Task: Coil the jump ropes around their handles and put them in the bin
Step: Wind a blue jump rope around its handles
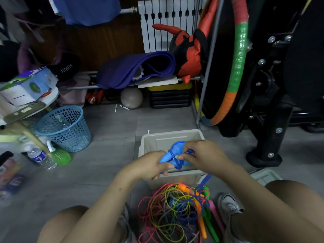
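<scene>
A pair of blue jump-rope handles (172, 153) is held over the open beige bin (150, 139), which stands on the grey floor (108, 130) in the middle of the scene. The near ends of the handles are gripped by the left hand (151, 164), its fingers curled round them. The blue cord (190, 152) is pinched at the right side of the handles by the right hand (201, 154), thumb and fingers closed on it. Several turns of cord are seen wrapped round the handles, and a loose length hangs down past the bin's near right corner to the floor. There, between the person's knees, a tangled pile of ropes (173, 213) is heaped: pink, yellow-green and blue cords, with orange, green and pink handles lying at its right edge. A blue mesh wastebasket (64, 128) stands well to the left of the bin.
</scene>
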The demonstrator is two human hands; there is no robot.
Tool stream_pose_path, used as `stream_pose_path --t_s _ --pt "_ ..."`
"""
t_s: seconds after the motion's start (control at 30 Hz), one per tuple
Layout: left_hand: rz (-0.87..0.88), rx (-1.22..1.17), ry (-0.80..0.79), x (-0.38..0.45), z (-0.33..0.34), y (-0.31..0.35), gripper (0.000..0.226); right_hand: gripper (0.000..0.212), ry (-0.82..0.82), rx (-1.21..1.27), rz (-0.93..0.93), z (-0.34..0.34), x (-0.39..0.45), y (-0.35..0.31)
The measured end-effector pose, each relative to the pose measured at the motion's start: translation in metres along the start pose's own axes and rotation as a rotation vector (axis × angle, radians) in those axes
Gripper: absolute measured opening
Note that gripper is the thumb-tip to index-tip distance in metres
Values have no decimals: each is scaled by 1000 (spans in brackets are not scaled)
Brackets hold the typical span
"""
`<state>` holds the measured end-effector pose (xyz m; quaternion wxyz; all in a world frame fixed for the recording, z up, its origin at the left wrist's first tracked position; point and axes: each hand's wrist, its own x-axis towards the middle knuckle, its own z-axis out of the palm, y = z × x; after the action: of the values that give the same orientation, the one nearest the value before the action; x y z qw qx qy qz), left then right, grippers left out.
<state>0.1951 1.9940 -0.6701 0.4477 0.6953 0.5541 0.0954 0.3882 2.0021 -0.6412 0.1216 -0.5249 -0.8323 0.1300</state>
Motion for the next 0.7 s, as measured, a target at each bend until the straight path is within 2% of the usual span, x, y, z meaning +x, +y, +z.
stream_pose_path --t_s 0.1,0.23,0.37,0.5,0.7 --pt "18 55 -125 -3 -1 1 13 26 -35 207 -34 8 7 -3" --pt "41 68 -271 -7 -5 3 11 40 -135 388 -56 13 13 2" --pt "51 -23 -367 -10 -13 3 13 34 -216 570 -91 7 16 7" --pt "59 -56 -410 -14 -16 4 14 19 -403 729 -132 -6 17 12" --pt "47 -32 -424 -15 -17 2 10 18 -375 833 -37 6 18 14"
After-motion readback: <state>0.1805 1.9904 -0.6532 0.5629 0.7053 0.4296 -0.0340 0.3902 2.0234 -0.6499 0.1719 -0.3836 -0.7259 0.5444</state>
